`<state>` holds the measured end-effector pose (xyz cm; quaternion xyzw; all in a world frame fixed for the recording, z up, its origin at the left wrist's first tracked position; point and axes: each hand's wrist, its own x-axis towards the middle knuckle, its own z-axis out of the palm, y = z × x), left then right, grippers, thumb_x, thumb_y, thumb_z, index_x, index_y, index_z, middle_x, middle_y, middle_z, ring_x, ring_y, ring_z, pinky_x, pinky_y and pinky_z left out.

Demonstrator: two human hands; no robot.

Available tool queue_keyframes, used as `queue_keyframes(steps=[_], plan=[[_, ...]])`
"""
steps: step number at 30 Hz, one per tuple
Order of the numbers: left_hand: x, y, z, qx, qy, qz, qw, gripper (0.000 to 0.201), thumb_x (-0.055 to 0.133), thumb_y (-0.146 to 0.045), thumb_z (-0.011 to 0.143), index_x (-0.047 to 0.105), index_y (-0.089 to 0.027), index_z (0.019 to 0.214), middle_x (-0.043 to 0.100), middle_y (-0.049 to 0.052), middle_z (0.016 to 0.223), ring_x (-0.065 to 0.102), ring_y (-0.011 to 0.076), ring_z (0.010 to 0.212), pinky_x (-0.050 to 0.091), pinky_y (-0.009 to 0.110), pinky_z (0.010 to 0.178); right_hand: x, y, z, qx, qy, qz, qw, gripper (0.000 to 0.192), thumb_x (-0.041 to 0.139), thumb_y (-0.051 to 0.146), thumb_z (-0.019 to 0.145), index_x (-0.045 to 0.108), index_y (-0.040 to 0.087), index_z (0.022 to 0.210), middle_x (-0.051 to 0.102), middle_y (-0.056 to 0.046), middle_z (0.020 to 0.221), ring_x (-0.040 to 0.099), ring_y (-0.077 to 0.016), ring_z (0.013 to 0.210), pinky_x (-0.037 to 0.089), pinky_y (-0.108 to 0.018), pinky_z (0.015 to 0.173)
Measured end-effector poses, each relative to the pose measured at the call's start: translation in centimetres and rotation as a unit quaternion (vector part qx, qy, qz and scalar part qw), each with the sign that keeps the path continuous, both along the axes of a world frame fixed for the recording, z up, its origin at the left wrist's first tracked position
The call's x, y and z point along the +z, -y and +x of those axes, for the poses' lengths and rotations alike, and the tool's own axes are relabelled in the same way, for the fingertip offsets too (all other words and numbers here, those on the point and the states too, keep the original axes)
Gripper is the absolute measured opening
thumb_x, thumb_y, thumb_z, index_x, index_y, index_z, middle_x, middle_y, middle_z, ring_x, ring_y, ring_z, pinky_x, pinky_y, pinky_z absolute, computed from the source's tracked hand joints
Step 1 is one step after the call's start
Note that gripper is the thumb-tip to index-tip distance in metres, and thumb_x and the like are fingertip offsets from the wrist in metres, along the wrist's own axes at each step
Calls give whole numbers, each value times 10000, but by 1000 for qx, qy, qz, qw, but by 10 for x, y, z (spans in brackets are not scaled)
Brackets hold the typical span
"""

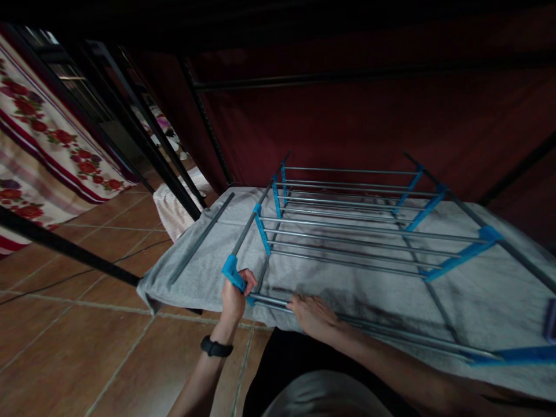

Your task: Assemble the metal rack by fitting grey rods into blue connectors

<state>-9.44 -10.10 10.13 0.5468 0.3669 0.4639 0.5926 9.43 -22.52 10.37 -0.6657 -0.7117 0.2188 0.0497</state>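
Observation:
A drying rack [343, 224] of grey metal tubes with blue plastic brackets lies on a grey towel-like cover [208, 272]. My left hand [237, 292] is closed around the blue corner bracket [232, 269] at the rack's near left end. To its right, my right hand [310, 313] wraps over the near metal rods [271, 301], close to where they meet that bracket. The near right end of these rods reaches another blue bracket [512, 355]. My palms hide parts of the bracket and rods.
A loose grey tube [202, 238] lies at the left on the cover. Black frame posts [143, 133] rise at the left, with a dark red cloth [325, 121] behind. A flowered curtain [56, 139] hangs at far left above the tiled floor [87, 336].

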Motion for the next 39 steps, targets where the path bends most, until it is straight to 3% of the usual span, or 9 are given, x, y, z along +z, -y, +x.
queue_keyframes(steps=[4,7,11,15,19,23,30,39], plan=[[1,0,-3,-23,18,-7,1000,592,396,-642,907,665,-185,644,485,26,492,413,138,497,352,288,529,8,0,0,10,-9,29,999,377,321,338,1041,679,220,1065,739,-100,1065,695,-257,1002,513,-362,848],[10,-11,-9,-18,47,-14,999,436,562,-573,869,686,-177,735,619,48,678,528,153,633,432,290,634,28,-6,5,29,26,118,992,340,348,329,1033,675,238,1067,695,-100,1106,637,-264,1069,493,-395,929],[42,-51,-11,27,91,-37,995,471,626,-619,837,705,-166,940,710,88,957,636,218,907,493,328,804,63,-34,26,7,89,267,959,333,358,266,1032,604,213,1250,603,-115,1311,537,-264,1186,419,-422,1010],[80,-102,15,6,65,-26,997,501,670,-577,829,697,-139,1072,692,118,1149,621,238,1082,507,322,863,85,-80,52,-43,124,338,932,392,400,265,1025,518,139,1377,495,-170,1454,400,-286,1343,299,-435,1108],[96,-134,54,-66,45,-83,993,398,659,-474,859,693,-126,1051,727,123,1051,671,212,895,519,309,779,88,-118,68,-41,152,300,941,378,380,259,1033,529,131,1356,606,-163,1276,509,-267,1191,344,-399,1038],[92,-151,74,-80,0,-91,993,333,668,-403,845,696,-111,1002,740,107,838,638,193,645,485,300,620,85,-134,73,-25,159,261,952,360,306,171,1038,587,160,1262,646,-128,1193,561,-222,1106,388,-337,949],[82,-162,74,-81,2,-58,995,267,645,-352,843,724,-128,965,729,73,758,624,177,596,477,276,576,88,-134,76,-18,128,255,958,347,312,223,1058,602,196,1247,649,-97,1240,568,-203,1141,388,-316,959],[88,-161,70,-113,-70,-58,989,261,592,-380,860,661,-159,980,679,27,762,661,178,649,495,260,564,96,-133,77,-20,123,203,971,377,276,253,1064,555,220,1316,626,-102,1306,568,-215,1178,411,-328,909]])
